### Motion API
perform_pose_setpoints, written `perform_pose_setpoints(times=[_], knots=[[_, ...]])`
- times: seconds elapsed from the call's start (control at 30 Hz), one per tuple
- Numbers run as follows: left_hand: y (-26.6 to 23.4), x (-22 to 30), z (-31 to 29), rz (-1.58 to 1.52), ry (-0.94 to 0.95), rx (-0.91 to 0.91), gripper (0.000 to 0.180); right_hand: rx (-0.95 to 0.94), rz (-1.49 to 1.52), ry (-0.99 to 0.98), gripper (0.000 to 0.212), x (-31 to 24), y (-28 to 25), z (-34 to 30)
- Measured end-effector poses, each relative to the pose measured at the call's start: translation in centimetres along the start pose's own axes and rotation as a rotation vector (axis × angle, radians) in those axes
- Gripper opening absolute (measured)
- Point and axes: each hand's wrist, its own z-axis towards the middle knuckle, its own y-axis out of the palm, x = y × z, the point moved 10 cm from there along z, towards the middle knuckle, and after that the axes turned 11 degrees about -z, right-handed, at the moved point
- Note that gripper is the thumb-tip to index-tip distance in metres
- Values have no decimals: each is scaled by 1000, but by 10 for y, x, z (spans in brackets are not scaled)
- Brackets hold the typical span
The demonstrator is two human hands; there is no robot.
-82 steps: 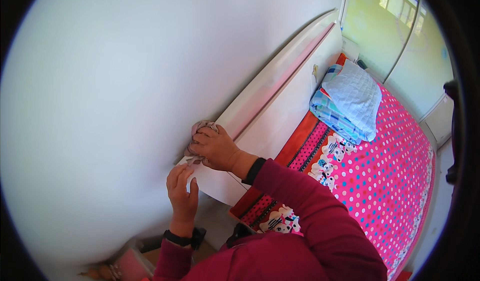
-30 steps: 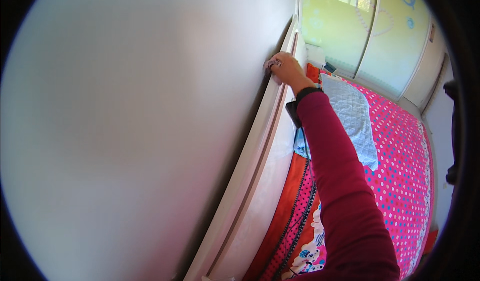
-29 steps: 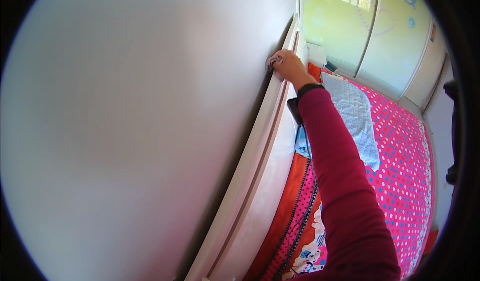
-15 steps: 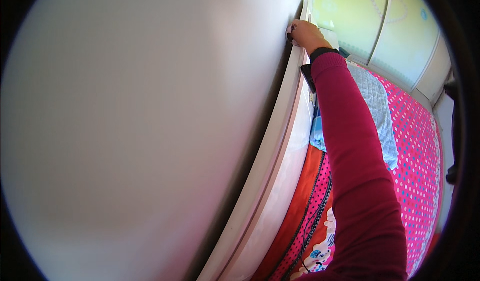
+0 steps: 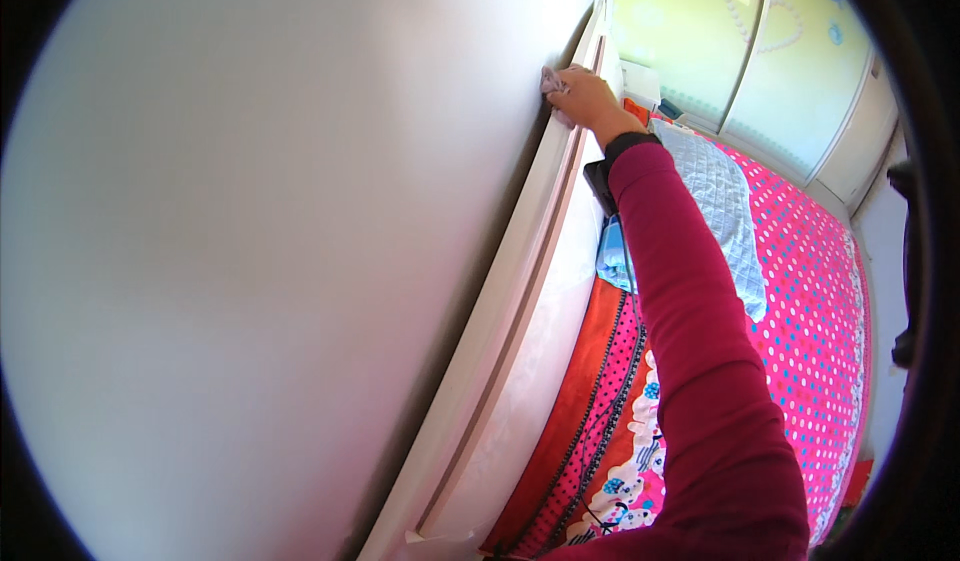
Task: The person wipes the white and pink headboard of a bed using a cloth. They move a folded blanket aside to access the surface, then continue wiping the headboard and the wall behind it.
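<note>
My right hand (image 5: 585,98) reaches far forward along the top edge of the bed's pale headboard (image 5: 500,301). Its fingers are closed around a crumpled greyish-pink cloth (image 5: 552,83). The cloth lies against the headboard's top, beside the narrow dark gap at the wall. A dark band circles the wrist, above a maroon sleeve (image 5: 690,291). Just below the wrist, a black object (image 5: 600,187) sits at the headboard's inner side, and a thin dark cable runs down near it. My left hand is outside the picture.
A plain pale wall (image 5: 250,261) fills the left side. On the right, the bed has a pink dotted sheet (image 5: 810,291), a light-blue quilted cover (image 5: 715,181) and an orange patterned blanket (image 5: 545,401). Pale green sliding doors (image 5: 680,31) and a white box-like piece (image 5: 640,83) stand beyond.
My right hand and the cloth have come slightly nearer along the headboard's top edge. The whole view has shifted a little, showing more of the headboard's near end.
</note>
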Motion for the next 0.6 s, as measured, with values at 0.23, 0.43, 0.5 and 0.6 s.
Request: perform_pose_setpoints(times=[0.23,0.43,0.5,0.6], knots=[[-3,13,14,2,39,33,32,5,-60,-78,23,-51,-14,-50],[4,8,12,-60,50,7,40,46,8,-139,25,-94,-37,-94],[3,8,13,-49,50,32,38,27,39,-175,26,-110,-43,-109],[2,8,15,-85,9,46,35,20,-25,-161,27,-129,-45,-129]])
